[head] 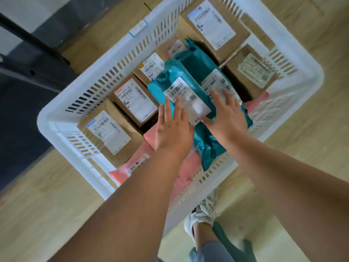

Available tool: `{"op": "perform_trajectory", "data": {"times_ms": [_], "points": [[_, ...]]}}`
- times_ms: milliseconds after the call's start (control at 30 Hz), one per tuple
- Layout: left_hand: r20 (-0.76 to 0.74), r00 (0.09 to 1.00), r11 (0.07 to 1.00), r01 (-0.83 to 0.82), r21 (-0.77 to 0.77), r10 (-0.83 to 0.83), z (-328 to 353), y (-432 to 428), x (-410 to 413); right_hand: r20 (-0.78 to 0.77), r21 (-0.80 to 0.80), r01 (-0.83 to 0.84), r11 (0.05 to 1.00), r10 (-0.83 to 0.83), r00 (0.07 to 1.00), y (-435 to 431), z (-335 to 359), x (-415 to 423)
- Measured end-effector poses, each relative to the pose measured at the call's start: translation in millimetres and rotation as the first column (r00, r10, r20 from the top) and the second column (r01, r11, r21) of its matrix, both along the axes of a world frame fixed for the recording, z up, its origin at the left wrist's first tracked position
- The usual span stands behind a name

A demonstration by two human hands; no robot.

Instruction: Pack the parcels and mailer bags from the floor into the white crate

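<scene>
Teal mailer bag (pixel 160 87) lies topmost in the white crate (pixel 54 120), with the left grip (pixel 173 129) and right grip (pixel 224 114) both released, fingers straight, pressing it flat. It is likely light, soft and slick; pinch an edge to lift it.

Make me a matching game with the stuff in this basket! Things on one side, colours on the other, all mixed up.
Things
1. crate
2. top mailer bag
3. mailer bag by the near wall
4. cardboard box in the near left corner

Colours
A. teal
B. brown
C. white
D. pink

Pairs: 1-C, 2-A, 3-D, 4-B
</scene>
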State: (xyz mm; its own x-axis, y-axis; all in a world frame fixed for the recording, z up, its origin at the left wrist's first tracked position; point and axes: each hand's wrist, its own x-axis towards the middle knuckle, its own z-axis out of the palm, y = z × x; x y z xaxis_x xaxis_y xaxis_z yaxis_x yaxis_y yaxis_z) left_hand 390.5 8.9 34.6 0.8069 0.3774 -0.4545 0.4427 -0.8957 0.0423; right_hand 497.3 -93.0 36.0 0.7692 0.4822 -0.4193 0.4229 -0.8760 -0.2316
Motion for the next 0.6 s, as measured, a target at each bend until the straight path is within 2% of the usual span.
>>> {"op": "perform_trajectory", "data": {"times_ms": [167, 333, 433, 533, 600], "points": [[-0.064, 0.998, 0.999, -0.028, -0.036, 0.025, -20, -2, 2, -0.118, -0.192, -0.173, 0.966, 0.152, 0.981, -4, -24, 26], [-0.118, 0.988, 0.979, -0.121, -0.167, 0.102, -46, -2, 1, -0.2, -0.236, -0.07, 0.969, 0.022, 0.98, 3, -38, 28], [-0.144, 0.989, 0.981, -0.055, -0.187, 0.028, -38, 7, -1, -0.179, -0.302, -0.099, 0.948, 0.045, 0.983, 9, -32, 27], [-0.031, 0.999, 0.991, -0.015, -0.137, 0.01, -16, 14, -15, -0.083, -0.206, -0.107, 0.973, 0.091, 0.992, 14, -15, 18], [0.025, 0.991, 0.982, -0.128, -0.136, 0.133, 2, 14, -40, 0.036, -0.092, -0.196, 0.976, 0.2, 0.979, 15, 3, 3]]}}
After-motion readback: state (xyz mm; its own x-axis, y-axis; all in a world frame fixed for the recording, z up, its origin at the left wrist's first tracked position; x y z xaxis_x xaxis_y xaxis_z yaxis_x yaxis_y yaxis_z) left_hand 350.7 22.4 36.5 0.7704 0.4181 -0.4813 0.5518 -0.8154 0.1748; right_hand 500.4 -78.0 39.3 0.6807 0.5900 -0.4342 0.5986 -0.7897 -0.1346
